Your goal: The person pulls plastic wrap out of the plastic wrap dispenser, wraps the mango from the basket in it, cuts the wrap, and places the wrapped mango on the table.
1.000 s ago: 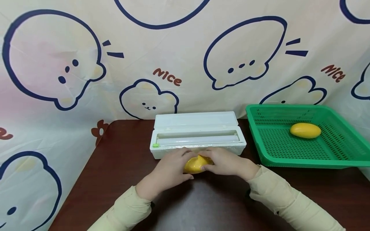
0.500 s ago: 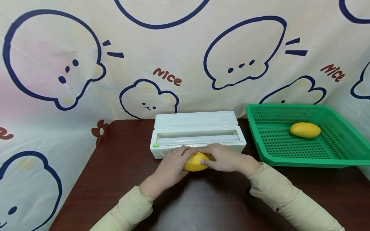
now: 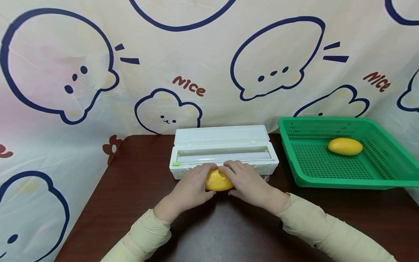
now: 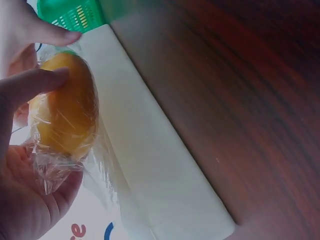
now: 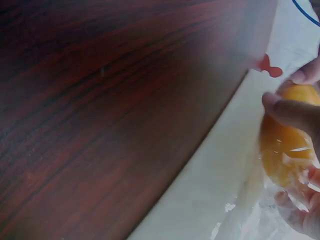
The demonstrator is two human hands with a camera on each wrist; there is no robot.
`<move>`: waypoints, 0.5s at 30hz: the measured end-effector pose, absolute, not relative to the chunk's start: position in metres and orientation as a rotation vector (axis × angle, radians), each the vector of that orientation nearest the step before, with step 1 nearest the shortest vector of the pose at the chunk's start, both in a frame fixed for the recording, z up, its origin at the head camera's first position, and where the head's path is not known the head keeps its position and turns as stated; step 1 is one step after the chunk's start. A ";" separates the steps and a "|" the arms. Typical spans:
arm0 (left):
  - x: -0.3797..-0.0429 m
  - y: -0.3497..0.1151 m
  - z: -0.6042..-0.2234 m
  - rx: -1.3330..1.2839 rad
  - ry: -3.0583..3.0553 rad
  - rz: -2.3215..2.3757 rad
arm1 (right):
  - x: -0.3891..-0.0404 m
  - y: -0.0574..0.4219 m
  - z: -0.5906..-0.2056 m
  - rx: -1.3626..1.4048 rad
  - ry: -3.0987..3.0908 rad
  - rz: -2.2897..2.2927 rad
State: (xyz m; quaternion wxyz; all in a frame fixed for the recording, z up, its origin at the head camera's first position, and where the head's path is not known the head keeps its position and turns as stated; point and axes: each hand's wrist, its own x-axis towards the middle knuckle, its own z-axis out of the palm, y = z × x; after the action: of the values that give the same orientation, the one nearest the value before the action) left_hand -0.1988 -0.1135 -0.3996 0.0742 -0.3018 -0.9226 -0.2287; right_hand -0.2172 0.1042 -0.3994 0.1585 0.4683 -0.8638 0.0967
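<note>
My left hand [image 3: 194,188] and right hand [image 3: 250,185] grip 1 wrapped fruit [image 3: 218,181]; a white box [image 3: 222,135] stands just behind, left of a basket [image 3: 350,183].

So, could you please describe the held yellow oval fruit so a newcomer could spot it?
On the dark brown wood-grain table stands a long white box, lid open. In front, the left hand and right hand hold the yellow oval fruit. Clear plastic film wraps it, unlike the similar yellow fruit in the green plastic basket.
</note>
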 end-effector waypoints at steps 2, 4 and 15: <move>-0.198 -0.113 -0.399 -0.896 -2.769 -0.669 | -0.219 0.103 -0.403 1.322 -2.459 0.268; -0.196 -0.113 -0.399 -0.871 -2.772 -0.613 | -0.221 0.102 -0.405 1.320 -2.446 0.269; -0.193 -0.113 -0.401 -0.862 -2.638 -0.312 | -0.224 0.102 -0.401 1.309 -2.489 0.367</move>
State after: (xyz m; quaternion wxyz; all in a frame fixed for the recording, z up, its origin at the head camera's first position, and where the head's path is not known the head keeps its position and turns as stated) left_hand -0.1926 -0.1126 -0.4013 0.1735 -0.3039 -0.9303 -0.1099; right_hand -0.2245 0.1023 -0.4012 0.1521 0.4561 -0.8675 0.1279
